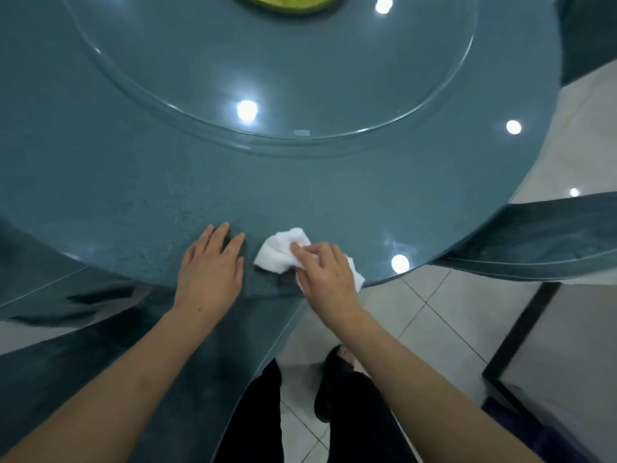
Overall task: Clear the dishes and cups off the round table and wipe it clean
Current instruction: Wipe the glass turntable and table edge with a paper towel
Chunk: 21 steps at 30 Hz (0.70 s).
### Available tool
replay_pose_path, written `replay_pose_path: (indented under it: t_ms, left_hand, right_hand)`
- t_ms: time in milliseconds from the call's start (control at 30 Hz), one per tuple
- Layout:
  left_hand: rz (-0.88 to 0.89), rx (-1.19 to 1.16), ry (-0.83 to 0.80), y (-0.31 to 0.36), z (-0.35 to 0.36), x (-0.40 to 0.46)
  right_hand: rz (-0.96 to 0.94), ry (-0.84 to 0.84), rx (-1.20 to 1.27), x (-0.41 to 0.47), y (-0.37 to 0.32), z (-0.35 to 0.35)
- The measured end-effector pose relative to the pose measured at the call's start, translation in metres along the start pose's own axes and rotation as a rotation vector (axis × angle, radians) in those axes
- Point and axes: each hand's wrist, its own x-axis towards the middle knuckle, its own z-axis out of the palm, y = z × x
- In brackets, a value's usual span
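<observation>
Landmark: the round table (334, 195), a dark teal glossy top that fills most of the view; every place below is given against it.

Cloth: a small white cloth (283, 253) lies bunched on the table top, just inside the near rim, with one corner trailing out under the wrist toward the edge.

Right hand: the right hand (325, 269) rests on top of the cloth, fingers bent over its right half and pinching the bunched folds.

Left hand: the left hand (210, 265) lies flat on the table beside the cloth, fingers straight and together, holding nothing; it seems to brace the body.

Glass turntable: a clear round glass turntable (187, 105) sits on the middle of the table, beyond both hands.

Green object: a yellow-green round thing (287, 3) shows at the far centre of the turntable, cut by the top edge; what it is cannot be told.

Dishes and cups: none show on the visible part of the table, so clearing looks done here and wiping is the step in hand.

Handling: the cloth looks soft, light and limp; whether it is damp cannot be told. It likely slides easily on the slick top and bunches, so a broad palm press over its middle should serve better than a fingertip pinch.

Risk: the trailing corner may slip off the rim.
</observation>
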Motion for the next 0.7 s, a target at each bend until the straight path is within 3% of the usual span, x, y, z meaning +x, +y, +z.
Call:
replay_pose_path:
  t_ms: [67, 167, 267, 333, 400, 467, 500, 600, 700]
  left_hand:
    - [0.032, -0.001, -0.005, 0.018, 0.003, 0.006]
    - [0.066, -0.028, -0.034, 0.045, 0.008, 0.011]
    - [0.085, -0.029, -0.076, 0.062, 0.012, 0.011]
    - [0.081, -0.022, -0.092, 0.064, 0.014, 0.011]
    - [0.087, -0.017, -0.089, 0.062, 0.014, 0.011]
    - [0.085, -0.013, -0.096, 0.061, 0.015, 0.012]
    - [0.078, -0.008, -0.099, 0.061, 0.015, 0.014]
    - [0.094, 0.0, -0.092, 0.064, 0.017, 0.015]
    - [0.09, 0.005, -0.106, 0.065, 0.021, 0.016]
  right_hand:
    - [0.094, 0.034, -0.073, -0.009, 0.065, -0.029]
    - [0.457, 0.185, -0.219, -0.014, 0.15, -0.069]
    - [0.809, 0.359, -0.212, -0.004, 0.137, -0.044]
    - [0.731, 0.315, -0.164, 0.002, 0.079, -0.012]
    - [0.405, 0.151, -0.073, -0.008, 0.028, 0.002]
    - [0.109, 0.013, 0.017, -0.018, 0.036, -0.015]
    - [0.065, -0.044, 0.022, -0.018, 0.062, -0.028]
    - [0.336, -0.053, -0.094, -0.013, 0.156, -0.068]
    - [0.672, 0.26, -0.215, 0.003, 0.195, -0.075]
